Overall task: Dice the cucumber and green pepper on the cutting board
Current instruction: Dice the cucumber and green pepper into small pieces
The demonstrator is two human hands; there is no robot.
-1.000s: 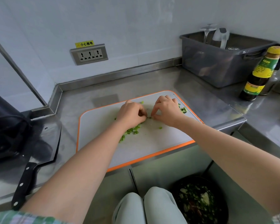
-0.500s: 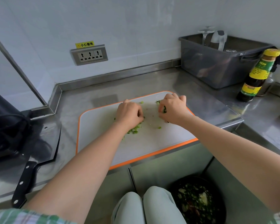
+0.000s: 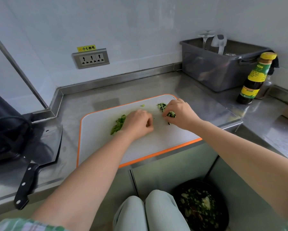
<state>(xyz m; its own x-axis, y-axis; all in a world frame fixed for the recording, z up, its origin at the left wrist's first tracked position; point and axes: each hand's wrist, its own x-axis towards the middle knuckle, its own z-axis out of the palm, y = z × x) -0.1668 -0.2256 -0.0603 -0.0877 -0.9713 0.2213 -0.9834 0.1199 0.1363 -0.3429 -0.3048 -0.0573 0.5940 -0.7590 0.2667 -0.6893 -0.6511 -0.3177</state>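
Note:
A white cutting board with an orange rim point(image 3: 103, 152) lies on the steel counter. Diced green pepper point(image 3: 118, 125) is heaped at the board's middle left. My left hand point(image 3: 138, 124) rests on the board just right of that heap, fingers curled into a loose fist with nothing visible inside. Dark-skinned diced cucumber point(image 3: 162, 106) sits near the board's far right corner. My right hand point(image 3: 181, 114) curls its fingers and thumb round some of those cucumber pieces. A single green bit point(image 3: 142, 105) lies apart near the far edge.
A cleaver with a black handle point(image 3: 25, 185) lies on the counter left of the board, beside a black appliance point(image 3: 3, 130). A grey tub point(image 3: 223, 72) and a sauce bottle point(image 3: 254, 80) stand at the back right. A black bin of scraps point(image 3: 201, 207) sits below the counter edge.
My hands have drawn apart. The right hand moved to the far right with cucumber pieces; the pepper heap now shows to the left of my left hand.

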